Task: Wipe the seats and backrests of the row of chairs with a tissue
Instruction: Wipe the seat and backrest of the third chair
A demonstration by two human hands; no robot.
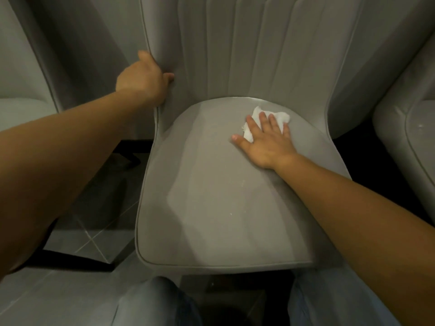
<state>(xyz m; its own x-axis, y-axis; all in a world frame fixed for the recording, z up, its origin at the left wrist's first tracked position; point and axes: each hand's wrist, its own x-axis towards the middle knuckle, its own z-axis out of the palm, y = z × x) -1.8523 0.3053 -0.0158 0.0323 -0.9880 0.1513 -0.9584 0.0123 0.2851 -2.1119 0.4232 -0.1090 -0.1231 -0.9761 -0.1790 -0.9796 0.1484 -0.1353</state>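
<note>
While the right hand [266,142] lies flat on the grey seat [211,196], its fingers [263,120] are straight and slightly spread, pressing a crumpled white tissue [281,117] against the cushion. The tissue sits under the fingertips and shows beyond them toward the backrest [247,48], close to the seam where seat and backrest meet; a little of it also shows between the index finger and the thumb, which points away to the left of the tissue and touches the bare seat. The left hand [143,78] is at the left edge of the backrest, its fingers curled round that edge, with the thumb on the front face of the padding. Both forearms are bare. Left of the gripping fingers stands another grey chair [28,67], and to the right of the pressing fingers is part of a third chair [409,128]. Below the seat's front edge are the person's knees in blue cloth [150,302], above a grey tiled floor [77,243].
</note>
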